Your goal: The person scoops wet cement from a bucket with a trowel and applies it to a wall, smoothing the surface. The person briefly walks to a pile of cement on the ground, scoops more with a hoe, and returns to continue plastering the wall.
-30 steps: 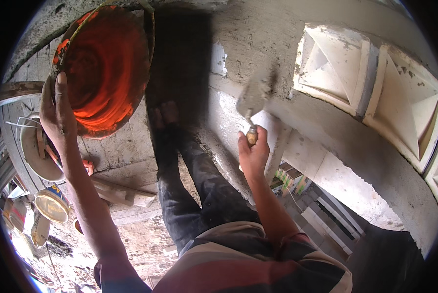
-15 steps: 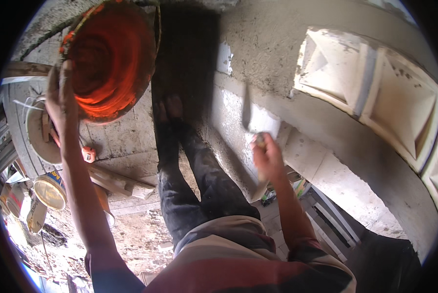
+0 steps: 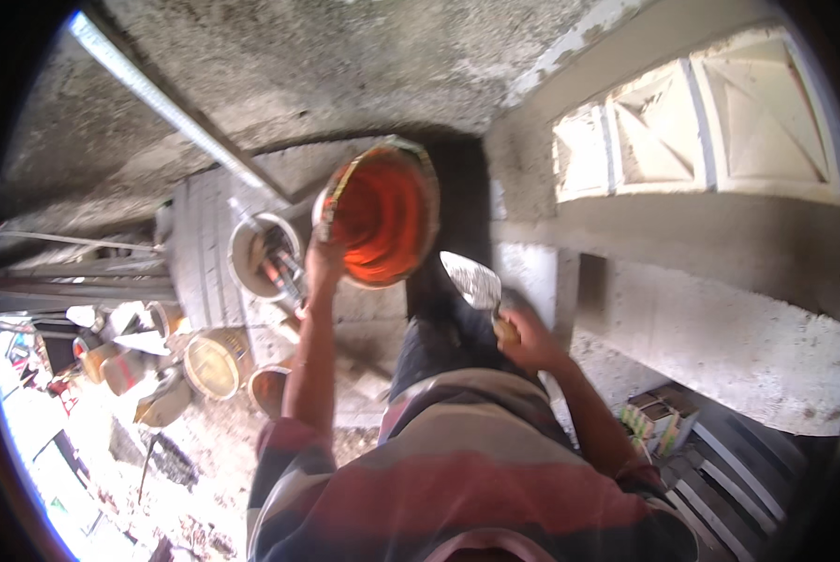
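Note:
My left hand (image 3: 324,267) grips the side of a bucket (image 3: 383,220) with a streaky orange-red inside and a grimy rim, tipped so that its inside faces me. Lower right of it, my right hand (image 3: 528,339) is closed on the wooden handle of a trowel, whose pale, mottled blade (image 3: 471,279) points up and left. A white pail (image 3: 247,258) with long tools in it stands beside the bucket, left of my left hand. The hands and trowel are slightly blurred.
Right: plastered wall (image 3: 710,304) with pale patterned blocks (image 3: 757,117) and a ledge. Ahead: rough concrete wall (image 3: 326,66) with a long pale bar (image 3: 162,108). Left: several dirty containers (image 3: 216,365) on littered ground. Lower right: boxes (image 3: 649,421) and long slats.
The view has swung, bringing the far wall and more left-side containers into sight. The held bucket now appears nearer the centre and smaller; the trowel sits lower, its blade turned flat to view.

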